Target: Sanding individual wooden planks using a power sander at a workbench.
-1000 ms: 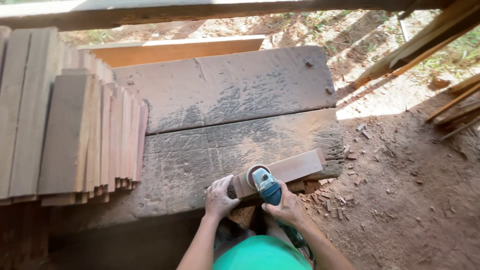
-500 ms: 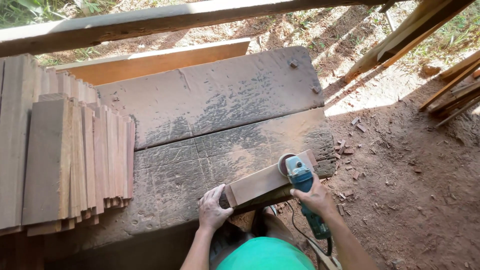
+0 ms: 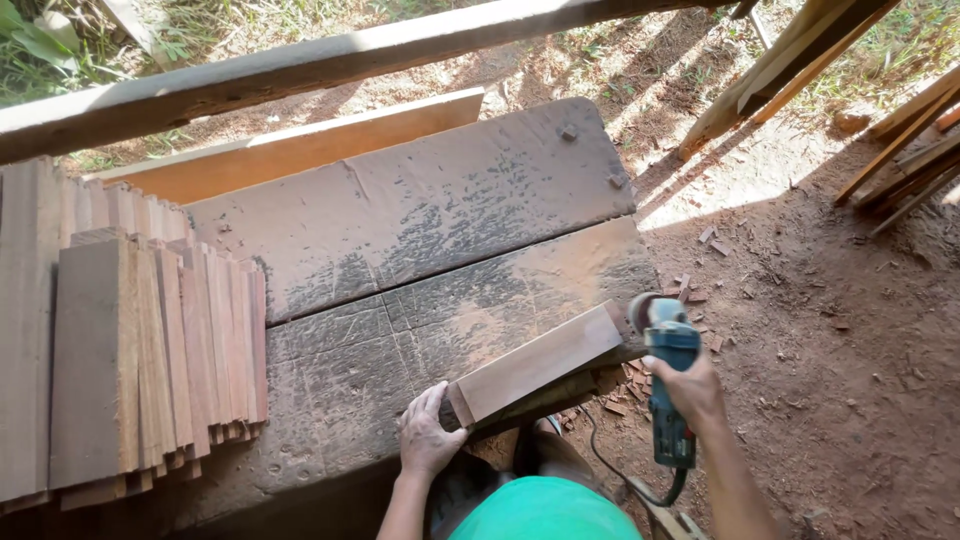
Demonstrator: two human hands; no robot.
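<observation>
A short reddish wooden board (image 3: 535,363) lies tilted along the near edge of a dusty plank workbench (image 3: 420,250). My left hand (image 3: 427,430) presses on the board's near left end. My right hand (image 3: 688,385) grips a blue handheld disc sander (image 3: 666,370), whose round pad sits just past the board's right end, off the bench edge. The sander's black cord hangs down by my right forearm.
A stack of several thin wooden slats (image 3: 120,340) stands on the left of the bench. A long pale plank (image 3: 290,145) and a heavy beam (image 3: 330,60) lie behind it. Leaning timbers (image 3: 800,60) stand at the upper right. Wood chips litter the dirt ground (image 3: 840,350).
My right hand has swept the sander from the board's left end along its length to beyond its right end. My left hand has stayed on the board's left end.
</observation>
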